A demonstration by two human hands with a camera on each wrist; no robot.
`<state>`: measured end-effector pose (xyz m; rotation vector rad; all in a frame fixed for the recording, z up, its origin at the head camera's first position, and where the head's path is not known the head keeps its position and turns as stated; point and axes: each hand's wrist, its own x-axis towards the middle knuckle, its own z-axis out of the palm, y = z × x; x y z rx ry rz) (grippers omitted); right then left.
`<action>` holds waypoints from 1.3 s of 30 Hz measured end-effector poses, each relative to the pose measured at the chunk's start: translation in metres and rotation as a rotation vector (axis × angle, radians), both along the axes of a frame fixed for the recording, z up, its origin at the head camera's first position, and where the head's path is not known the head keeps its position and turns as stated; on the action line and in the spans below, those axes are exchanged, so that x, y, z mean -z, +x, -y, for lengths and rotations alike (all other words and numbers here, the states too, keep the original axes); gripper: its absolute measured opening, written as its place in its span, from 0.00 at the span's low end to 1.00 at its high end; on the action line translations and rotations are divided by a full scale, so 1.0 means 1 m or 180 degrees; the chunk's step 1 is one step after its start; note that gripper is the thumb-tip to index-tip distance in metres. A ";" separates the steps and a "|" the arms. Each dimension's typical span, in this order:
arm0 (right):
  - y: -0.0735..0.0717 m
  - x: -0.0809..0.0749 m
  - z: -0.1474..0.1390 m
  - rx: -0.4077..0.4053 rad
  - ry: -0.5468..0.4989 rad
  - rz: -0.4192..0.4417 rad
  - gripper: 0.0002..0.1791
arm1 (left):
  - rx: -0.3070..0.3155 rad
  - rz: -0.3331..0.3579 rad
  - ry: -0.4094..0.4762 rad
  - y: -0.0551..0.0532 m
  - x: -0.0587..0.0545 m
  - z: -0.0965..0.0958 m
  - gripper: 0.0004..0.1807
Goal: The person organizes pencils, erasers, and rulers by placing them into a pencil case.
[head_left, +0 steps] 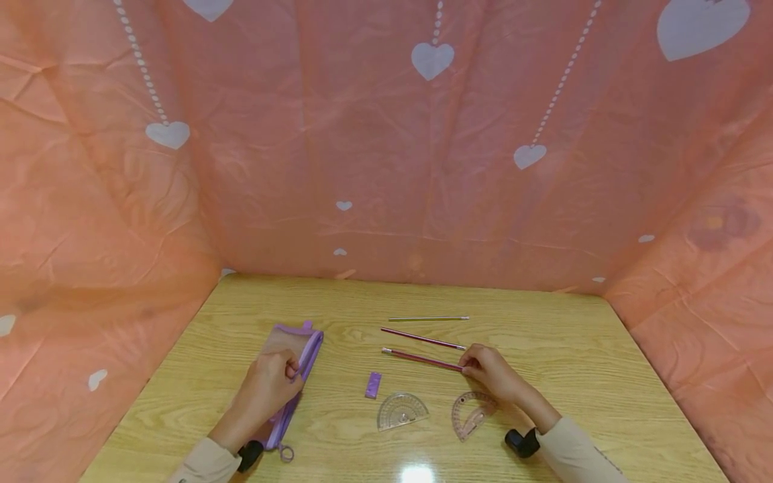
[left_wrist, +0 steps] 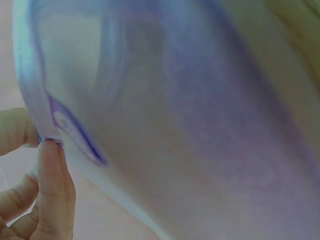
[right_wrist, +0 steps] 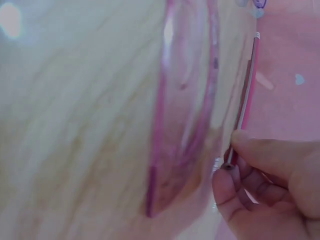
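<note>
My left hand [head_left: 270, 381] pinches the edge of a purple mesh zip pencil case [head_left: 284, 341] lying on the left of the table. Close up in the left wrist view, thumb and fingers [left_wrist: 52, 185] meet at the case's rim. On the other side, my right hand [head_left: 494, 376] pinches the right end of a dark red pencil [head_left: 423, 359], whose metal-banded eraser end points left. A second red pencil [head_left: 419, 337] lies just behind it. Below the right hand sits a clear pinkish protractor [head_left: 457, 416], which looms large in the right wrist view.
Farther back lies a yellowish-green pencil [head_left: 429, 318]. Between the hands are a purple eraser [head_left: 373, 385] and a clear half-round protractor [head_left: 401, 410]. A zip pull ring [head_left: 286, 453] sticks out at the case's near end. Pink cloth [head_left: 386, 147] with white hearts surrounds the wooden table [head_left: 561, 335].
</note>
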<state>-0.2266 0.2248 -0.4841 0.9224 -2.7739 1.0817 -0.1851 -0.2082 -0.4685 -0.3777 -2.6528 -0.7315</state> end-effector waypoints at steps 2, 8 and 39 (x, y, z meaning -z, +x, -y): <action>0.000 -0.003 0.000 -0.0046 0.0013 0.0053 0.03 | -0.0013 0.0015 0.0024 0.001 0.000 0.000 0.12; -0.002 -0.010 0.000 -0.0178 -0.0056 0.0428 0.03 | -0.0060 0.0025 0.0034 0.001 0.001 0.001 0.12; 0.007 -0.027 0.029 -0.0368 -0.0661 0.1451 0.07 | -0.0008 0.0163 0.0067 -0.001 -0.001 0.006 0.11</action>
